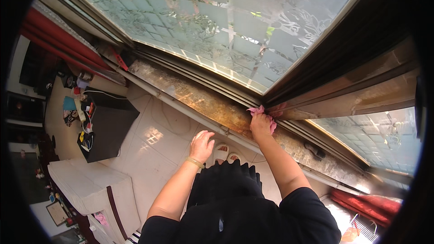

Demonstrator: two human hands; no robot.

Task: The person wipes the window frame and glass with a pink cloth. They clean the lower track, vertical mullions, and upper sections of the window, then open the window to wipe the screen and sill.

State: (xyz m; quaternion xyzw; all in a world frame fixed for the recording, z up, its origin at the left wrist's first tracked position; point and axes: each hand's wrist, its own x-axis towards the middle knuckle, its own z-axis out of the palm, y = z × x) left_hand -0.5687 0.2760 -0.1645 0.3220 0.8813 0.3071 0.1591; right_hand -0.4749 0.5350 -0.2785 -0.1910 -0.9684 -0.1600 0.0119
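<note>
My right hand (pixel 261 125) presses a crumpled pink cloth (pixel 272 124) against the sliding-window track (pixel 203 80), at the foot of the dark upright frame between two panes. My left hand (pixel 201 146), with a pale bangle (pixel 195 162) on the wrist, hangs over the tiled floor with fingers slightly bent and holds nothing. Before me, a frosted window pane (pixel 210 23) with a floral pattern stands above the track. The worn, stained window sill (pixel 190 98) runs along the near side of the track.
A white pipe (pixel 190 113) follows the sill's near edge. At left stand a black table (pixel 108 125) with cables and a power strip, and a covered white piece of furniture (pixel 98 189). Red curtains (pixel 64 37) hang at left; more red fabric (pixel 369 206) lies lower right. A red object (pixel 118 59) rests at the sill's left end.
</note>
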